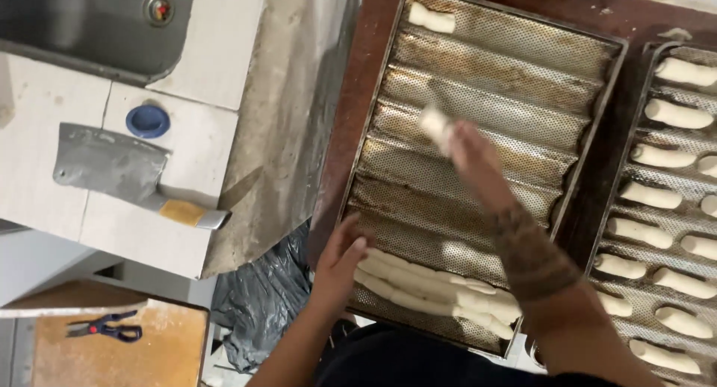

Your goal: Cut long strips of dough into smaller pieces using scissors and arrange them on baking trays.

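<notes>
Small pale dough piece (435, 125), pinched in the closed right hand (467, 149) above the middle channels of the perforated baking tray (523, 51). Soft, light, likely sticky and easily squashed; best taken gently around the middle. At the tray's near end, left hand (340, 264) resting open against a row of long dough rolls (433, 290). One piece at the tray's far corner. Right of the tray, a second tray (650, 58) full of shaped pieces. Left of the tray, a cleaver (112, 166) on the tiled worktop (45, 133).

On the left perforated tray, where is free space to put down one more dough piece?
Middle channels of the left tray are bare, between the single piece at the far end and the bundle near the left hand. The right tray is crowded.
</notes>
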